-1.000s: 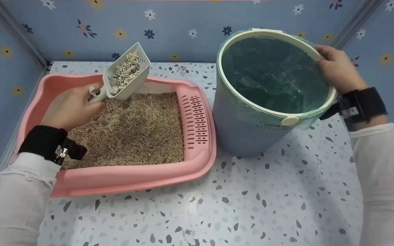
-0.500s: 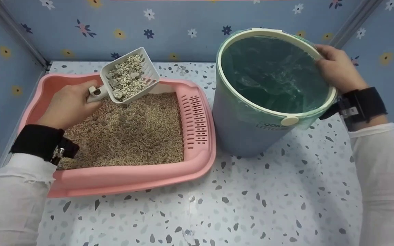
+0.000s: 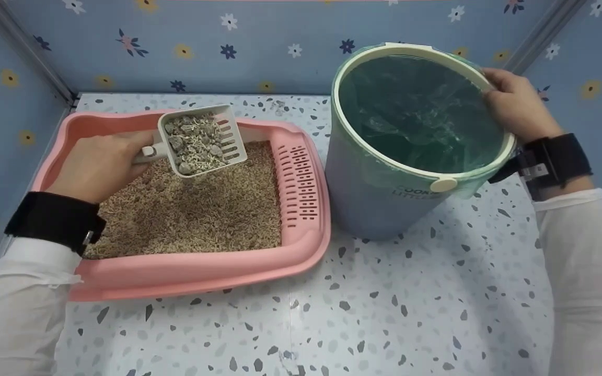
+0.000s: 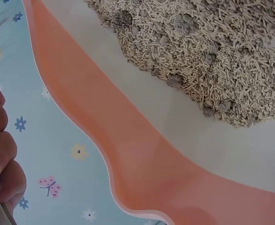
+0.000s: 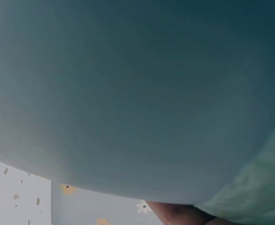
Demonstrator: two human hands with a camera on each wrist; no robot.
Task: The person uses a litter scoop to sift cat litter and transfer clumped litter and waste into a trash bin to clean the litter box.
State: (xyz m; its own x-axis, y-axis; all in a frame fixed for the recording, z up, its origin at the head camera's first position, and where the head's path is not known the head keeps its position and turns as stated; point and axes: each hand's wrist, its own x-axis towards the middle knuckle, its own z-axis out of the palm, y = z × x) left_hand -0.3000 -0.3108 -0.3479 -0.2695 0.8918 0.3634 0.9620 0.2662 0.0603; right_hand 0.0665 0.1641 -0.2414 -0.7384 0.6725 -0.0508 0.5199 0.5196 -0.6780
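Note:
My left hand [image 3: 103, 163] grips the handle of a pale grey slotted litter scoop [image 3: 237, 140], held over the back of the pink litter box [image 3: 191, 269]. Grey clumps and loose pellets [image 3: 196, 143] lie in the scoop. Below it, tan pellet litter [image 3: 201, 209] covers the box floor; in the left wrist view some dark clumps [image 4: 175, 80] show among the pellets. My right hand [image 3: 520, 104] holds the far right rim of a blue-grey trash bin [image 3: 379, 203], which leans to the right. A green plastic bag [image 3: 416, 115] lines the bin and folds over its cream rim.
The bin stands close beside the box's perforated step [image 3: 301, 183]. Blue flowered walls [image 3: 280, 47] close in the back and both sides. A speckled white floor [image 3: 301, 334] runs along the front.
The scoop has come down and toward me, turning from tilted to nearly level so its slots and clumps show. My right hand and the bin have not moved.

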